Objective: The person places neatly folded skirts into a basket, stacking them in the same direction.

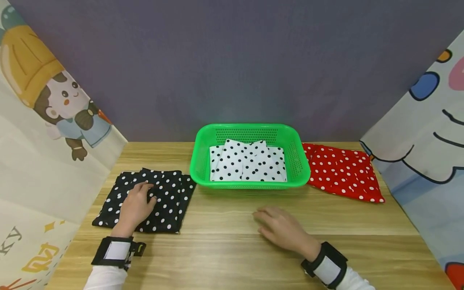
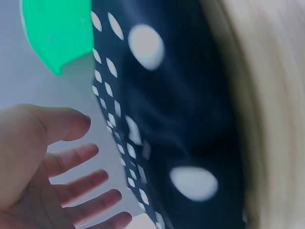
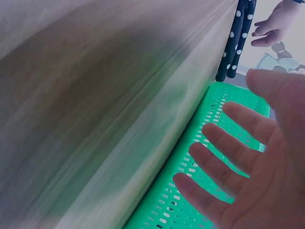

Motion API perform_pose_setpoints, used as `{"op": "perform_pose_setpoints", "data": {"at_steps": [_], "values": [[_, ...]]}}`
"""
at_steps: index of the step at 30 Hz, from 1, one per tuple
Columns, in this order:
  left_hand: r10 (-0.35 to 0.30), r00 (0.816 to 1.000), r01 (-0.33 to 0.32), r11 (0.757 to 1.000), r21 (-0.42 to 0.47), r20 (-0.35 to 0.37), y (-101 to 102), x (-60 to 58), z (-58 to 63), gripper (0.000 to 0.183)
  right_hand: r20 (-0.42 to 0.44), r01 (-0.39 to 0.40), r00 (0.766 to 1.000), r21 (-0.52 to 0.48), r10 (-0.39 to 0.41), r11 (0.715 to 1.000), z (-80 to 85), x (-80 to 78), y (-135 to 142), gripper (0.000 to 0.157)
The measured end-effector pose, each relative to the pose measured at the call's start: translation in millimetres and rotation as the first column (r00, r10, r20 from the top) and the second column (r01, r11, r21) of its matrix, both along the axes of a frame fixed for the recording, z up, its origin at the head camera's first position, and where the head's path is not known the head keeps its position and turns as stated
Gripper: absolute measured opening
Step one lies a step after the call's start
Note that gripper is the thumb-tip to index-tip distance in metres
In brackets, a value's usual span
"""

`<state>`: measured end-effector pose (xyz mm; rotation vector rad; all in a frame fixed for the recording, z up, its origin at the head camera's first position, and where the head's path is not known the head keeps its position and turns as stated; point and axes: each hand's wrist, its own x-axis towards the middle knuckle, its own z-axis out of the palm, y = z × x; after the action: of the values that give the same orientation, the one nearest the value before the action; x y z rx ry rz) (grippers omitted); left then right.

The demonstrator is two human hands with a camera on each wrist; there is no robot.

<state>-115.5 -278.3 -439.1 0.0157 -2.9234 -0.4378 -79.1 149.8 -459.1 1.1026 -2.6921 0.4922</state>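
Observation:
My left hand [image 1: 137, 204] hovers just over a folded black cloth with white dots [image 1: 164, 201], at the left of the table. In the left wrist view its fingers [image 2: 81, 183] are spread and relaxed beside the cloth, with nothing between them. My right hand [image 1: 280, 229] is above the bare wood in front of the green basket [image 1: 250, 185], fingers loosely extended and holding nothing. A folded white cloth with black dots [image 1: 248, 163] lies inside the basket. To the basket's right is a folded red cloth with white dots [image 1: 342, 173].
The wooden table [image 1: 217, 257] meets a dark grey wall [image 1: 246, 68] behind the basket. Printed panels stand at both sides, the left one with a cartoon figure [image 1: 79, 108]. The red cloth's left edge sits against the basket's side.

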Motion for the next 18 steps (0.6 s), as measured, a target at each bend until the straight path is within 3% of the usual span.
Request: {"op": "perform_pose_setpoints", "data": {"at_steps": [12, 18], "values": [[0.066, 0.993, -0.060, 0.996, -0.071, 0.096, -28.8, -8.5, -5.7, 0.045, 0.052, 0.005, 0.999, 0.021, -0.006, 1.000, 3.1, 6.6, -8.3, 0.045], [0.099, 0.942, -0.074, 0.993, -0.090, 0.320, -38.1, -10.9, -8.4, 0.056, 0.073, 0.011, 0.997, 0.025, -0.012, 1.000, 2.8, 9.1, -11.2, 0.045]]}}
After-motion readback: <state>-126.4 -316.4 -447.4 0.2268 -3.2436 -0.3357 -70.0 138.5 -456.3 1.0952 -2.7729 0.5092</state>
